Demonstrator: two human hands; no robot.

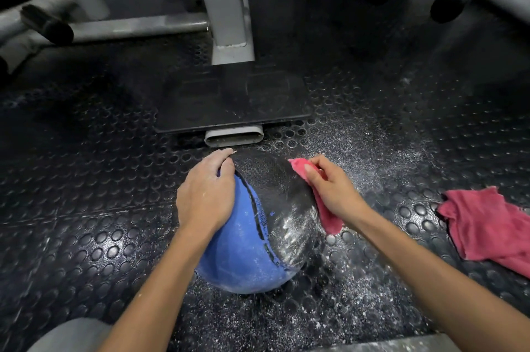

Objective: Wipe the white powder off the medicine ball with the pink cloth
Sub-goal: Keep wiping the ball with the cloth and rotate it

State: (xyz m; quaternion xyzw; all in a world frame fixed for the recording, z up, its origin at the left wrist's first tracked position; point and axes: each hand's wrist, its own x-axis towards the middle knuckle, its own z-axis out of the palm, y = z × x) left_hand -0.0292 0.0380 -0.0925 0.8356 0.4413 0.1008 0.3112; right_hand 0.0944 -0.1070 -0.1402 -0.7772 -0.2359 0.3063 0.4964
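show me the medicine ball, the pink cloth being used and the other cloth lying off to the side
medicine ball (275,196): head view, its black panel
pink cloth (329,218): head view, its lower hanging end
second cloth (487,225): head view, middle of the crumpled heap

textured medicine ball (275,202), studded rubber floor (86,179)

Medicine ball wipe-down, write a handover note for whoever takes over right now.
Left grip rests on the blue side of the medicine ball, steadying it on the floor.
Right grip holds the pink cloth against the black panel's right edge.
Done: upper black panel looks mostly clean.
To do: white powder streaks the lower black panel and blue side.
Spare cloth lies on the floor, right.
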